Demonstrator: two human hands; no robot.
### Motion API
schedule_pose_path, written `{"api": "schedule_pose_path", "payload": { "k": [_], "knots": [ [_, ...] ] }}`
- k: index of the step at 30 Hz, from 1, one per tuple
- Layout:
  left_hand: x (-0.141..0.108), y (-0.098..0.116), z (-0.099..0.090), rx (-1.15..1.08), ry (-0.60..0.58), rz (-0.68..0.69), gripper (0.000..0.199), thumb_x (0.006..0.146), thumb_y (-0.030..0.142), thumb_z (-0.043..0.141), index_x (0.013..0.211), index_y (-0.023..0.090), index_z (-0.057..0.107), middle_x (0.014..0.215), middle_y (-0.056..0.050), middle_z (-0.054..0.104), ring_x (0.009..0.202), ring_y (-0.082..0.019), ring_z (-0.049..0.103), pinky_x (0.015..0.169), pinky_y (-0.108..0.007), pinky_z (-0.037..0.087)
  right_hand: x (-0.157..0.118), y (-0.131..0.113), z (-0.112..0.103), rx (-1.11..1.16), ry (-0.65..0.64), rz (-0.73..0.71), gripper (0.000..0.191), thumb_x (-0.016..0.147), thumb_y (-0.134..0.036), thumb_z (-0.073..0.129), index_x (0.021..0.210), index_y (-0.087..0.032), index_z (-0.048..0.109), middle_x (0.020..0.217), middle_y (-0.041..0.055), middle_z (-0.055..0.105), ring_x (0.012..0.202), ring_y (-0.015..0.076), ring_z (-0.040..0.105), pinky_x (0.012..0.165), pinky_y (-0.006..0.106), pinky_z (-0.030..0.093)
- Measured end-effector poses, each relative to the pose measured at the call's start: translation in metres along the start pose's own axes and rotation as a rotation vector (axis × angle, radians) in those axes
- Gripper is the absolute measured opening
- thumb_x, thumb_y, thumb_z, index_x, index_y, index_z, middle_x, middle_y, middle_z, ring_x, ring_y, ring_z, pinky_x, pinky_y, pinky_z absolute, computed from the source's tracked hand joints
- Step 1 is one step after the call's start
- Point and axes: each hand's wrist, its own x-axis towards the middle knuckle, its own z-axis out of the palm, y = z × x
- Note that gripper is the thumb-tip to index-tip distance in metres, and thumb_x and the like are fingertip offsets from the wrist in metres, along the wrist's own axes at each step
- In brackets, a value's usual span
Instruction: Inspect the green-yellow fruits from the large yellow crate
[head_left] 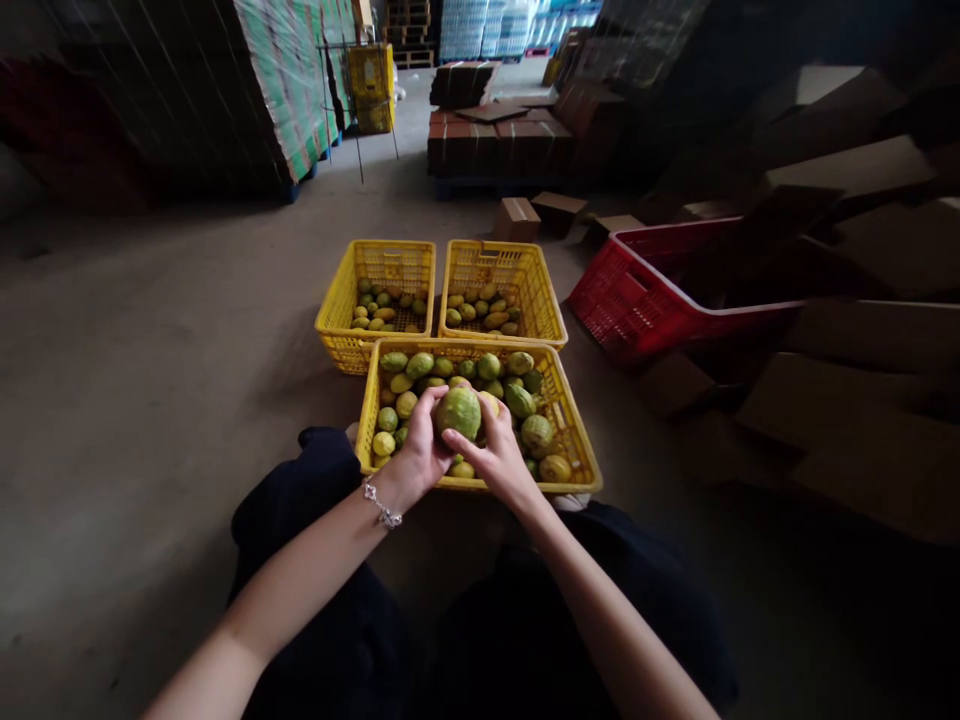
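My left hand [426,440] is closed around the side of a large green, bumpy fruit [459,412]. From the other side my right hand [501,455] grips the same fruit, its thumb across the lower front. A paler yellow fruit [490,402] shows by the right fingers; whether they hold it I cannot tell. Both hands are above the near part of a yellow plastic crate [580,440], which holds many green and yellow fruits, among them a ribbed green one [536,432]. My hands hide the fruits below them.
Behind stand two more yellow crates, a left one [337,290] and a right one [553,295], with fruit in their bottoms. To the right are a red crate [637,290] and cardboard boxes [832,385]. Bundled cardboard [495,145] lies on a pallet farther back.
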Motion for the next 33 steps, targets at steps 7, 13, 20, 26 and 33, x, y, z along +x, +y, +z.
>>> {"api": "schedule_pose_path", "payload": {
  "k": [7,13,20,26,33],
  "knots": [
    [0.0,-0.004,-0.003,0.004,-0.069,-0.024,0.026,0.084,0.032,0.052,0.092,0.017,0.072,0.076,-0.005,0.073,0.08,-0.021,0.07,0.066,-0.026,0.053,-0.002,-0.011,-0.003,-0.018,0.055,-0.132,0.073,0.061,-0.059,0.082,0.122,-0.026,0.06,0.15,0.0156,0.037,0.147,0.0388,0.028,0.113,0.057,0.037],
    [0.007,-0.007,0.0,-0.071,-0.094,-0.034,0.022,0.088,0.028,0.051,0.078,0.016,0.066,0.064,-0.001,0.068,0.057,-0.015,0.064,0.068,-0.029,0.055,-0.008,-0.025,-0.008,-0.007,0.055,-0.221,0.061,0.066,-0.044,0.082,0.121,-0.029,0.061,0.157,0.0133,0.032,0.145,0.0382,0.033,0.1,0.053,0.049],
    [0.007,0.003,0.008,-0.026,-0.225,-0.071,0.039,0.097,0.042,0.046,0.106,0.012,0.069,0.093,-0.011,0.074,0.092,-0.025,0.072,0.086,-0.034,0.057,-0.01,-0.029,-0.01,-0.083,0.231,-0.332,0.058,0.066,-0.04,0.084,0.121,-0.032,0.065,0.122,0.0101,0.059,0.117,0.0331,0.058,0.103,0.054,0.048],
    [0.019,0.007,0.0,-0.065,-0.268,-0.047,0.054,0.097,0.056,0.041,0.123,0.015,0.064,0.1,-0.012,0.075,0.105,-0.028,0.069,0.093,-0.039,0.056,-0.01,-0.033,-0.013,0.214,0.319,-0.186,0.061,0.063,-0.037,0.085,0.118,-0.028,0.06,0.117,0.0079,0.065,0.111,0.0307,0.061,0.099,0.049,0.051],
    [0.015,0.005,-0.002,-0.067,-0.218,0.04,0.047,0.094,0.06,0.047,0.105,0.02,0.069,0.089,-0.007,0.071,0.084,-0.018,0.068,0.078,-0.028,0.056,0.0,-0.037,-0.022,0.528,0.372,-0.036,0.062,0.055,-0.031,0.089,0.106,-0.029,0.054,0.097,-0.0004,0.065,0.095,0.0228,0.064,0.09,0.04,0.055]
  ]
}}
